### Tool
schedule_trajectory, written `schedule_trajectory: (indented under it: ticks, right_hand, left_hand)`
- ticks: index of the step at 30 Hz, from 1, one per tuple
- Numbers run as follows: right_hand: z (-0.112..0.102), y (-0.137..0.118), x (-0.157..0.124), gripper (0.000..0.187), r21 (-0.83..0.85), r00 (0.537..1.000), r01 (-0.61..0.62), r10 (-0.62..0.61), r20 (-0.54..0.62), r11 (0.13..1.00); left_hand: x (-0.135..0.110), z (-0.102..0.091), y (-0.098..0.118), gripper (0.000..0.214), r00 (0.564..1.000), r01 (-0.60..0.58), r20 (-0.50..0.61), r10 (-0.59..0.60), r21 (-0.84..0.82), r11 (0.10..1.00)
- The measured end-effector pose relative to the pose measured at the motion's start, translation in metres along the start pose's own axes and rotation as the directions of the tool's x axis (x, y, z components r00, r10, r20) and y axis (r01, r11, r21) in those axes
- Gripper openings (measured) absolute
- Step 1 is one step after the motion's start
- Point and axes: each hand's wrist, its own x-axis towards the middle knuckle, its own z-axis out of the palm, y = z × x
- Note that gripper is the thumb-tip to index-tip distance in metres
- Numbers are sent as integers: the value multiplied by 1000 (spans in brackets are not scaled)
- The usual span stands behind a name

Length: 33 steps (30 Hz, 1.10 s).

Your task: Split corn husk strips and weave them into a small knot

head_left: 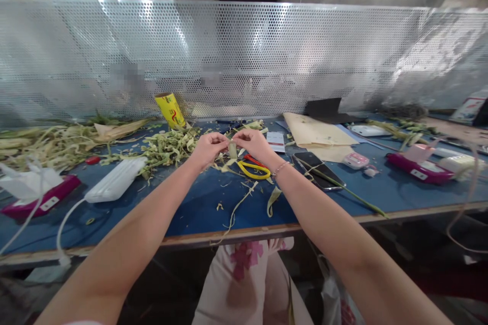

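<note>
My left hand [210, 149] and my right hand [256, 145] meet over the middle of the blue table, thumbs and fingertips pinched. Between them is a short, pale green strip of dried leaf [232, 149], gripped from both sides. Just below my right hand lie scissors with yellow and red handles [254, 169], their blades hidden. A heap of curled leaf scraps [170, 148] spreads to the left of my left hand. A thin leaf strand [241, 208] and a curled leaf piece [273, 200] rest nearer the table's front edge.
A perforated metal screen [244, 56] closes off the back. A yellow tube [170, 110] leans there. On the left are a white power pack [116, 180] and magenta power strip [57, 195]; on the right, a phone [319, 170], brown paper [316, 131] and a pink case [356, 160].
</note>
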Motion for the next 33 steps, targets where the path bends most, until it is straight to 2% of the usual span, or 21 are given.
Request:
schedule_trajectory:
  ticks: [4,10,15,21,26,33]
  right_hand:
    - [-2,0,-1,10,-37,1000,16,-15,18,999]
    - [-5,4,-1,10,-185,990,122,-108,86,975]
    - [-9,2,-1,10,-163,987,113,-92,129,980]
    - [-12,3,0,11,-136,983,104,-81,163,985]
    - [-12,4,0,11,-76,983,76,-62,171,994]
    - [-8,0,-1,9,-23,990,42,-39,137,999]
  left_hand:
    - [-2,1,2,27,999,42,25,-42,-37,998]
    - [-6,2,7,26,981,178,95,-170,-80,981]
    - [-7,0,9,27,966,223,146,-214,-48,974]
    - [-8,2,12,25,973,175,134,-185,87,981]
    - [-10,3,16,23,960,248,131,-248,13,969]
    - [-7,3,15,22,975,221,37,-221,-13,975]
